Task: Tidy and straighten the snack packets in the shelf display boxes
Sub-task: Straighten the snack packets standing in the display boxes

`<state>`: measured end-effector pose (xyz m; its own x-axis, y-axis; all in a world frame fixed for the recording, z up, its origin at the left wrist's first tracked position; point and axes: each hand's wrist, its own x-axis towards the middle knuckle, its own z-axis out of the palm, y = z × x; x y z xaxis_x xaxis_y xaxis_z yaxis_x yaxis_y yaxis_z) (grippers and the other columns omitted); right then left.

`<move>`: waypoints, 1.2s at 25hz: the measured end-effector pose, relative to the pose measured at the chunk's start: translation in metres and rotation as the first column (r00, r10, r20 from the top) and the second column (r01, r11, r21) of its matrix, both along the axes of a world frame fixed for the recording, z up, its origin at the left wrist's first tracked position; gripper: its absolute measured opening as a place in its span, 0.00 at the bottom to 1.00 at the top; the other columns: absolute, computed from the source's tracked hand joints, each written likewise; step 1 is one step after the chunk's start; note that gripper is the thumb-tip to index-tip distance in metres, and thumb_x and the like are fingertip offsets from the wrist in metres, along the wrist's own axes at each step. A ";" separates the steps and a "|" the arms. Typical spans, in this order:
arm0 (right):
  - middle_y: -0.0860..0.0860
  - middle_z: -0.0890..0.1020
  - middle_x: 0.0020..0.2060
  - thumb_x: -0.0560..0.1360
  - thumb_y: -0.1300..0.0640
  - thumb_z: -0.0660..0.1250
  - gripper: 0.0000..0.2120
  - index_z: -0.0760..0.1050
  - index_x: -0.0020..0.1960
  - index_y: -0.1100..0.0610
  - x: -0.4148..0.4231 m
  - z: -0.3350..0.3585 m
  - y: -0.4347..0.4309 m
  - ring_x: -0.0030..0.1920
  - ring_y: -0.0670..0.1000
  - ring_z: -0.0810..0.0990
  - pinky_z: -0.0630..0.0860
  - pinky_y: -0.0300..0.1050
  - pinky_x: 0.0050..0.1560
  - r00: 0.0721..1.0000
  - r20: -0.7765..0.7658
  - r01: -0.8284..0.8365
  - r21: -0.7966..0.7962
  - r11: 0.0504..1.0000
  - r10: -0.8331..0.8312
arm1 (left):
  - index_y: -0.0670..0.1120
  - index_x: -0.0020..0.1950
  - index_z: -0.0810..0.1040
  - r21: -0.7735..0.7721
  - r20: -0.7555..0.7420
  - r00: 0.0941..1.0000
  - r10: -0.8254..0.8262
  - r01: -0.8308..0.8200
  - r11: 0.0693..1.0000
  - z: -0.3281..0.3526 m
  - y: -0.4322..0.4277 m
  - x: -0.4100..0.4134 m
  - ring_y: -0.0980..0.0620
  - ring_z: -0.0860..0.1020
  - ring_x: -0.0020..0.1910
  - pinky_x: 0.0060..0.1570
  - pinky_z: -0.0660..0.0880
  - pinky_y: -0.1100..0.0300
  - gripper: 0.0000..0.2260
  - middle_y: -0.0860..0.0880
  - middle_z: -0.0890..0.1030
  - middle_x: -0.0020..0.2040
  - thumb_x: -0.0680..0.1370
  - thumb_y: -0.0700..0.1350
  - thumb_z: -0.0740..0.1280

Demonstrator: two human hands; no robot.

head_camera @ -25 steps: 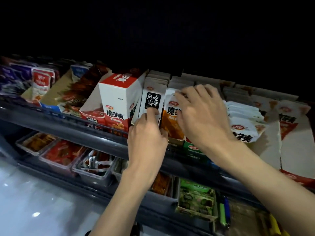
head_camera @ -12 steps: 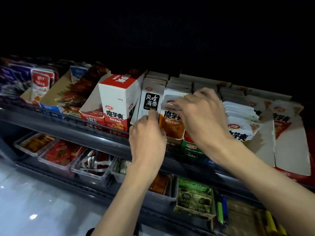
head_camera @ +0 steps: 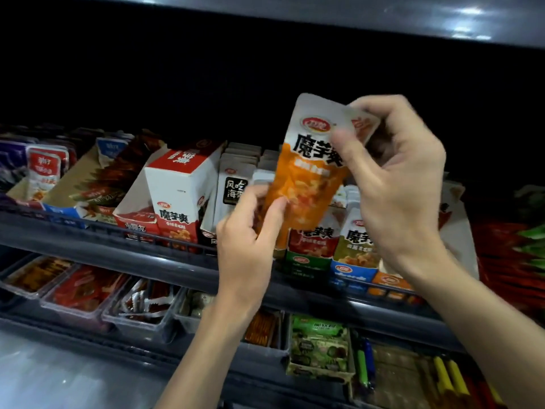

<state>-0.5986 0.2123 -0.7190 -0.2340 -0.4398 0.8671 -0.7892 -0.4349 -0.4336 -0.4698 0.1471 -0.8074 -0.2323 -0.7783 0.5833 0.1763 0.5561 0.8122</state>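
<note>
An orange and white snack packet [head_camera: 306, 178] is held up in front of the shelf, tilted, above the display boxes. My right hand [head_camera: 395, 178] pinches its top right corner, and my left hand [head_camera: 250, 231] grips its lower left edge. Behind it, rows of white packets stand in open display boxes: a black-label row [head_camera: 236, 187] on the left, and red [head_camera: 312, 240] and olive [head_camera: 356, 246] packets lower right. A tall red and white box [head_camera: 180, 196] stands to the left of them.
The dark shelf rail [head_camera: 103, 246] runs along the front. Further left are brown boxes with red packets [head_camera: 97, 187] and purple packs [head_camera: 11, 160]. Below, clear trays [head_camera: 82, 290] and a green box [head_camera: 318, 346] hold more snacks. An upper shelf edge [head_camera: 383, 19] hangs overhead.
Both hands have lifted the orange packet up and out of its display box; before, they were down at the front of the rows. The view has moved closer.
</note>
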 end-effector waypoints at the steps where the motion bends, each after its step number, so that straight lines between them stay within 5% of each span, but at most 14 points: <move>1: 0.50 0.82 0.47 0.79 0.61 0.68 0.07 0.75 0.57 0.57 -0.002 0.002 0.010 0.49 0.48 0.83 0.80 0.46 0.48 0.988 0.146 -0.060 0.011 0.998 0.058 | 0.49 0.48 0.78 -0.011 -0.010 0.997 -0.072 0.072 0.997 0.003 0.009 -0.002 0.51 0.78 0.35 0.31 0.77 0.51 0.06 0.50 0.80 0.39 0.81 0.46 0.63; 3: 0.50 0.83 0.47 0.79 0.62 0.67 0.08 0.74 0.58 0.58 -0.008 0.002 0.027 0.48 0.47 0.84 0.81 0.43 0.48 0.928 0.356 -0.129 0.037 0.991 0.107 | 0.45 0.40 0.77 0.007 -0.021 0.980 -0.200 0.200 0.980 0.006 0.024 -0.007 0.49 0.71 0.26 0.22 0.67 0.56 0.10 0.46 0.76 0.32 0.81 0.45 0.64; 7: 0.53 0.85 0.50 0.80 0.61 0.65 0.06 0.77 0.56 0.57 -0.030 -0.015 0.049 0.52 0.51 0.84 0.81 0.51 0.53 0.785 0.610 -0.224 0.116 0.968 0.109 | 0.46 0.35 0.73 0.098 -0.072 0.940 -0.333 0.339 0.936 0.005 0.040 -0.022 0.62 0.69 0.25 0.26 0.64 0.71 0.13 0.56 0.72 0.27 0.79 0.45 0.63; 10: 0.52 0.86 0.44 0.80 0.60 0.65 0.06 0.78 0.56 0.58 -0.045 -0.029 0.063 0.38 0.44 0.84 0.78 0.37 0.31 0.700 0.712 -0.223 0.146 0.964 0.054 | 0.52 0.32 0.72 0.129 -0.059 0.931 -0.359 0.364 0.922 -0.001 0.048 -0.041 0.61 0.70 0.27 0.27 0.66 0.70 0.15 0.56 0.73 0.28 0.80 0.48 0.65; 13: 0.49 0.85 0.41 0.80 0.61 0.65 0.06 0.78 0.56 0.58 -0.058 -0.036 0.072 0.33 0.39 0.82 0.69 0.27 0.25 0.672 0.739 -0.232 0.145 0.962 0.050 | 0.51 0.32 0.69 0.110 -0.041 0.947 -0.319 0.321 0.941 -0.010 0.058 -0.058 0.60 0.67 0.28 0.27 0.65 0.68 0.16 0.56 0.69 0.29 0.81 0.50 0.61; 20: 0.51 0.86 0.44 0.77 0.60 0.68 0.08 0.79 0.56 0.58 -0.089 -0.049 0.099 0.34 0.41 0.81 0.68 0.29 0.25 0.710 0.703 -0.194 0.257 0.947 -0.045 | 0.46 0.41 0.77 0.172 0.098 0.933 -0.345 0.325 0.930 -0.014 0.079 -0.088 0.61 0.75 0.33 0.32 0.71 0.69 0.09 0.55 0.79 0.34 0.80 0.46 0.63; 24: 0.51 0.86 0.45 0.76 0.60 0.71 0.08 0.80 0.54 0.58 -0.098 -0.053 0.109 0.32 0.47 0.79 0.69 0.35 0.23 0.777 0.625 -0.165 0.316 0.934 -0.074 | 0.46 0.43 0.79 0.254 0.055 0.910 -0.411 0.386 0.887 -0.013 0.090 -0.093 0.56 0.80 0.36 0.34 0.76 0.65 0.07 0.51 0.83 0.38 0.78 0.46 0.64; 30: 0.50 0.87 0.42 0.74 0.62 0.72 0.07 0.80 0.52 0.59 -0.100 -0.060 0.107 0.29 0.43 0.78 0.69 0.34 0.22 0.714 0.697 -0.193 0.274 0.942 -0.057 | 0.51 0.34 0.79 0.456 -0.134 0.856 -0.499 0.500 0.736 -0.012 0.088 -0.093 0.56 0.79 0.36 0.36 0.77 0.62 0.08 0.52 0.80 0.36 0.74 0.46 0.67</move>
<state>-0.6982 0.3190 -0.7792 -0.6656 -0.6874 0.2905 -0.1883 -0.2220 -0.9567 -0.5628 0.2349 -0.8195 -0.6634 -0.7239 0.1893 0.3241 -0.0500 0.9447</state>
